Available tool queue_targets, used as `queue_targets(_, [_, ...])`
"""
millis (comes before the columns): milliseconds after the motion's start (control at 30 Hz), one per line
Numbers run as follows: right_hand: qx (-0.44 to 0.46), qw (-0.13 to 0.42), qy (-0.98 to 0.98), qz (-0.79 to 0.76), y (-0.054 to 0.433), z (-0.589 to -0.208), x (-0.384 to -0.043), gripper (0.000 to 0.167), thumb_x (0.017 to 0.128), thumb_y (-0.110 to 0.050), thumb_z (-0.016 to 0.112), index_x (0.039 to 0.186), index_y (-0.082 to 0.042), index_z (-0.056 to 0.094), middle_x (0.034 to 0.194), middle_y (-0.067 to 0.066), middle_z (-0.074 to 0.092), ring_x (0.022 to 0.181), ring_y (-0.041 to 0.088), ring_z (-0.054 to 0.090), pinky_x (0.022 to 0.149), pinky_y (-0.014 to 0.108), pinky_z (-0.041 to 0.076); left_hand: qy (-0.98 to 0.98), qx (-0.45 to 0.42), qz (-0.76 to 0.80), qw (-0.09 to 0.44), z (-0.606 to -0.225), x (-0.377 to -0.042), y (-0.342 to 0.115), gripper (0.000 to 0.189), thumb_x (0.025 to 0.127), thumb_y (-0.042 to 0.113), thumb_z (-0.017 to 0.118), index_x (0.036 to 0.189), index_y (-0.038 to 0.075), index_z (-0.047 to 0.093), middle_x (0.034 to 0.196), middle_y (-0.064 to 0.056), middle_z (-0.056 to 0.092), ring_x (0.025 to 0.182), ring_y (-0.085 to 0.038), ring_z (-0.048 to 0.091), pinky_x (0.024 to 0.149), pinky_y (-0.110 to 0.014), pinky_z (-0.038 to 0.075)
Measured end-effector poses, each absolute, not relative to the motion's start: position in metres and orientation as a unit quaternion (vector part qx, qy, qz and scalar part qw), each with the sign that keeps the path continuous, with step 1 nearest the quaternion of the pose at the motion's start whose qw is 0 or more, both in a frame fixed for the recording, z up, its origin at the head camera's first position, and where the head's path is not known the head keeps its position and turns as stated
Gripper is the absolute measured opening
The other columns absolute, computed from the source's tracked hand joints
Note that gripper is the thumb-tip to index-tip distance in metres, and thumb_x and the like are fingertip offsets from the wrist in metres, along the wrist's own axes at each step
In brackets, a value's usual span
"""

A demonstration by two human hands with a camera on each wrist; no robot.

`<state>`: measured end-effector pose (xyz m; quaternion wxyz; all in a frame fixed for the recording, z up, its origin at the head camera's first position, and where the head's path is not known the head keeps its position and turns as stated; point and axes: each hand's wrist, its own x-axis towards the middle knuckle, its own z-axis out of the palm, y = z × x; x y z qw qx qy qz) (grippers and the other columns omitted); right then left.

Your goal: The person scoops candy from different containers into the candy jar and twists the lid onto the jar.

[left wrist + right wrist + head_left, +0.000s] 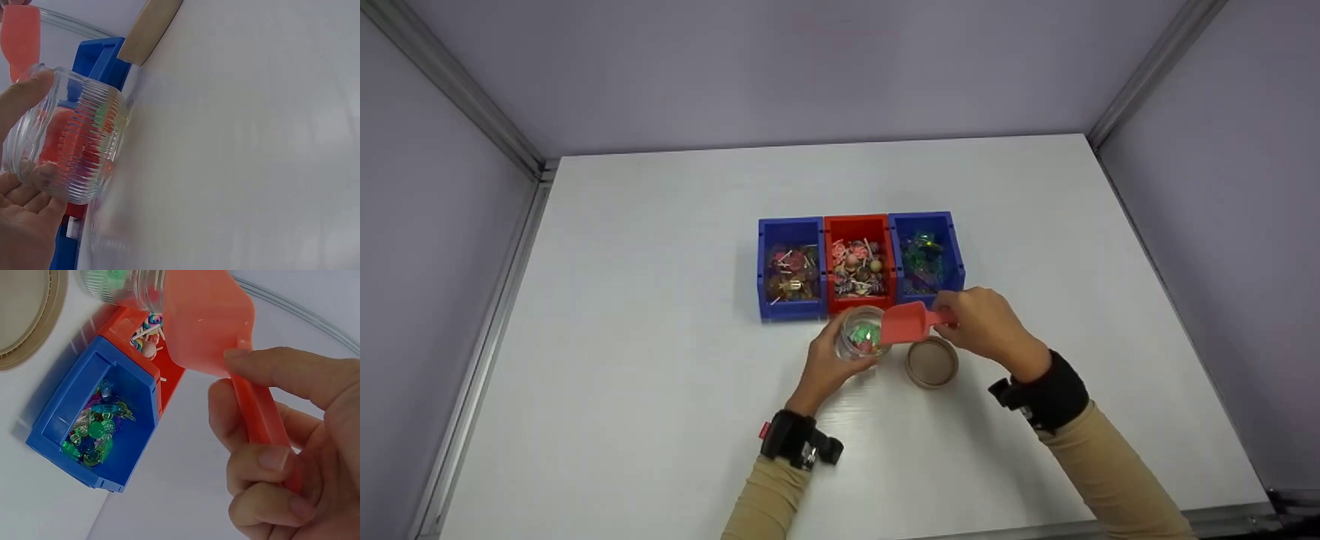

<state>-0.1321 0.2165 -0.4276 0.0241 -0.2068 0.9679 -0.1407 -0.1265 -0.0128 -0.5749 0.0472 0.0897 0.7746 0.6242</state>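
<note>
My left hand (826,363) holds a ribbed clear glass jar (84,140), thumb on one side and fingers on the other. Green and reddish pieces lie in the bottom of the jar, seen through its mouth in the head view. A red plastic scoop (208,320) is gripped by its handle in my right hand (981,321). The scoop's blade is at the jar's mouth, and no pieces show on the side of it that I see. Beside the jar, on the table, lies a round tan lid (931,363).
Behind the jar stand three joined bins: a left blue bin (790,311) and a middle red bin (857,223), both with lollipop-like pieces, and a right blue bin (922,222) with green and blue translucent pieces. The white table (645,375) is bounded by pale walls.
</note>
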Motion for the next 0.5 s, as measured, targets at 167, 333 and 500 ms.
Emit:
queue_targets(167, [-0.202, 0.047, 0.967, -0.145, 0.2181, -0.4288, -0.1314, 0.020, 0.081, -0.011, 0.073, 0.097, 0.000, 0.072, 0.078, 0.015, 0.073, 0.066, 0.025, 0.065, 0.060, 0.039, 0.056, 0.779, 0.093, 0.619, 0.044, -0.5739, -0.1261, -0.0134, 0.085, 0.070, 0.013, 0.085, 0.143, 0.001, 0.043, 0.142, -0.022, 0.051, 0.135, -0.037, 0.046, 0.114, -0.051, 0.039])
queue_targets(333, [-0.202, 0.049, 0.967, -0.149, 0.2203, -0.4293, -0.1301, 0.019, 0.081, -0.011, 0.073, 0.096, 0.000, 0.072, 0.076, 0.014, 0.072, 0.062, 0.021, 0.063, 0.056, 0.035, 0.053, 0.778, 0.095, 0.619, 0.045, -0.5724, -0.1257, -0.0135, 0.086, 0.071, 0.013, 0.085, 0.143, 0.000, 0.042, 0.143, -0.023, 0.050, 0.135, -0.037, 0.046, 0.113, -0.051, 0.039])
queue_targets(500, [-0.204, 0.039, 0.965, -0.159, 0.2249, -0.4286, -0.1284, 0.015, 0.080, -0.008, 0.073, 0.092, 0.000, 0.071, 0.070, 0.012, 0.070, 0.056, 0.016, 0.054, 0.050, 0.030, 0.046, 0.775, 0.098, 0.623, 0.046, -0.5708, -0.1248, -0.0122, 0.085, 0.072, 0.013, 0.085, 0.144, 0.000, 0.041, 0.143, -0.023, 0.050, 0.135, -0.038, 0.046, 0.114, -0.052, 0.039])
